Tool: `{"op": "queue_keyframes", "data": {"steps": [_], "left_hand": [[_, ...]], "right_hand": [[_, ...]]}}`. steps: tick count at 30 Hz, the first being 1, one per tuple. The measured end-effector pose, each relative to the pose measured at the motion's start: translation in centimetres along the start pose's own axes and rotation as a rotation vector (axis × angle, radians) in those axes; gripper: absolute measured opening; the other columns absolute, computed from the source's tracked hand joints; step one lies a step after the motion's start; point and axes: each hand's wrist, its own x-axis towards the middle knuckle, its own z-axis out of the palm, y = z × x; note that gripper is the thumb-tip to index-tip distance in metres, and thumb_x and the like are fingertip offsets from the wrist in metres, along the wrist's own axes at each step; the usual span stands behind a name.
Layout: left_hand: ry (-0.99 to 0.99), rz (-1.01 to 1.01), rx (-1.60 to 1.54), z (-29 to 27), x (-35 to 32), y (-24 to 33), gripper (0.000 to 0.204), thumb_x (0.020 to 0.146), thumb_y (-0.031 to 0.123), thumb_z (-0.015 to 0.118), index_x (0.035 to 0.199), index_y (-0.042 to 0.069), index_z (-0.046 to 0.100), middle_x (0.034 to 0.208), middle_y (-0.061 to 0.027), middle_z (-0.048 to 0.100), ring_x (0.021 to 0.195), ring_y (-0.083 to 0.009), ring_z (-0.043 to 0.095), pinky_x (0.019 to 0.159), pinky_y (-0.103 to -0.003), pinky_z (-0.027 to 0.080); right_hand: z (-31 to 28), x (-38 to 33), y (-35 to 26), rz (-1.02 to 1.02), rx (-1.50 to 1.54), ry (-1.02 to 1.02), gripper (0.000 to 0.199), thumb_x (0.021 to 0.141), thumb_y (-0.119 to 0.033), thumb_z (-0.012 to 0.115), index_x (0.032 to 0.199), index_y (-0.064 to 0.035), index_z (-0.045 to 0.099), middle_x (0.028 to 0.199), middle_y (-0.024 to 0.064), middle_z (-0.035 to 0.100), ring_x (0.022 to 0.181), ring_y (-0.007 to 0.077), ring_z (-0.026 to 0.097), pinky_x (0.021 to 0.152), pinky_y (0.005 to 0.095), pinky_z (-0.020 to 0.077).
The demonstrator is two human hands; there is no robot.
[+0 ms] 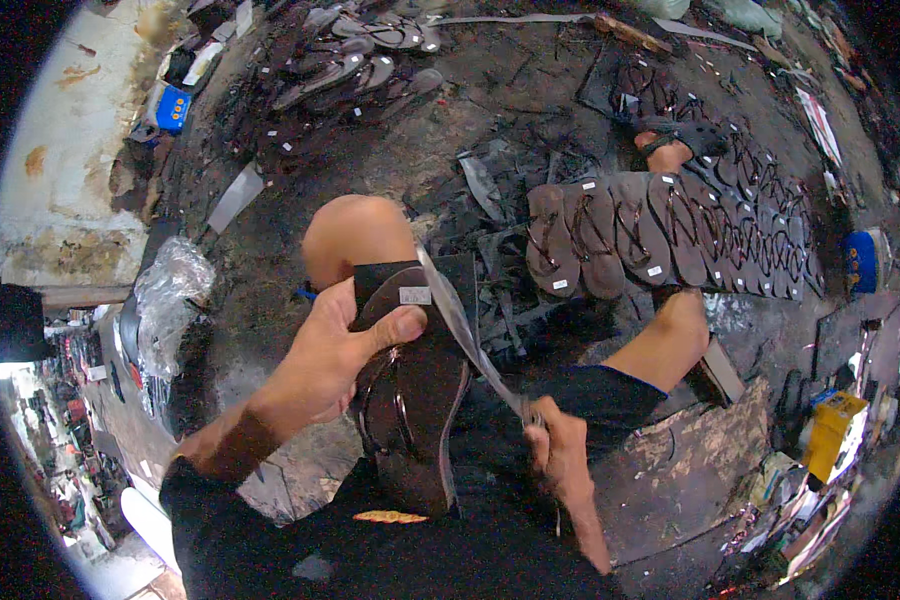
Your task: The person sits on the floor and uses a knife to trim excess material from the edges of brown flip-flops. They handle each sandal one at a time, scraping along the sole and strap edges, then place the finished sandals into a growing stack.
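A dark brown sandal (410,400) with thin glossy straps and a small label lies over my lap, against my bent knee. My left hand (340,345) is closed on its upper left edge, the thumb pressed on top near the label. Beneath the sandal's top end shows a black square-cornered sheet (460,275); whether it is joined to the sole cannot be made out. My right hand (565,450) is closed round the lower end of a long, narrow knife (465,330). Its pale blade slants up and left along the sole's right edge, across the black sheet.
Rows of finished-looking sandals (610,235) lie to the right, beside my foot (667,152). More sandals (370,50) are heaped at the far left. Black offcuts (500,250) litter the floor ahead. Clear plastic wrap (175,290) sits at left, a yellow box (835,435) at right.
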Motion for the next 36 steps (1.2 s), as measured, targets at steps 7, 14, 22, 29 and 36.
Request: {"op": "queue_keyframes", "data": {"steps": [7, 14, 22, 29, 36], "left_hand": [[-0.079, 0.009, 0.294, -0.5, 1.0, 1.5, 0.039, 0.094, 0.024, 0.077, 0.121, 0.0, 0.062, 0.108, -0.0049, 0.072, 0.098, -0.0125, 0.066, 0.089, -0.03, 0.054], [-0.18, -0.118, 0.37, 1.2, 2.4, 3.4, 0.044, 0.094, 0.022, 0.077, 0.128, 0.001, 0.06, 0.118, -0.0073, 0.07, 0.107, -0.0148, 0.065, 0.099, -0.032, 0.051], [0.531, 0.537, 0.385, 1.7, 4.8, 2.0, 0.035, 0.089, 0.007, 0.075, 0.121, 0.005, 0.062, 0.113, -0.008, 0.07, 0.105, -0.0205, 0.068, 0.093, -0.036, 0.057], [0.196, 0.301, -0.703, 6.4, 5.5, -1.9, 0.032, 0.09, 0.008, 0.078, 0.119, 0.011, 0.065, 0.113, -0.0036, 0.071, 0.099, -0.0207, 0.071, 0.086, -0.039, 0.062], [0.127, 0.37, -0.613, 7.7, 4.9, -4.4, 0.035, 0.089, 0.002, 0.077, 0.121, 0.009, 0.064, 0.114, -0.0046, 0.071, 0.101, -0.0223, 0.072, 0.086, -0.039, 0.062]], "right_hand": [[-6.2, 11.5, -6.8, -0.033, -0.134, -0.34, 0.034, 0.102, -0.04, 0.057, 0.099, -0.0073, 0.064, 0.076, 0.0198, 0.067, 0.073, 0.046, 0.066, 0.066, 0.0524, 0.0512], [-5.5, 21.8, -8.8, -0.214, 0.101, -0.433, 0.046, 0.108, -0.044, 0.044, 0.105, -0.0038, 0.067, 0.082, 0.0152, 0.069, 0.074, 0.0311, 0.067, 0.072, 0.0482, 0.0514], [-5.6, 15.1, -1.6, -0.035, 0.394, 0.303, 0.043, 0.109, -0.041, 0.042, 0.112, -0.0051, 0.064, 0.075, 0.0014, 0.056, 0.061, 0.0098, 0.049, 0.055, 0.0295, 0.0395], [-0.2, 1.7, 0.3, -0.118, 0.085, 0.281, 0.043, 0.107, -0.044, 0.045, 0.105, -0.0055, 0.063, 0.066, 0.0056, 0.054, 0.055, 0.0151, 0.054, 0.052, 0.0334, 0.0431], [0.6, -1.2, 3.8, -0.07, -0.053, 0.35, 0.028, 0.102, -0.032, 0.058, 0.094, -0.0056, 0.059, 0.064, 0.0143, 0.048, 0.051, 0.028, 0.053, 0.051, 0.0366, 0.0418]]}}
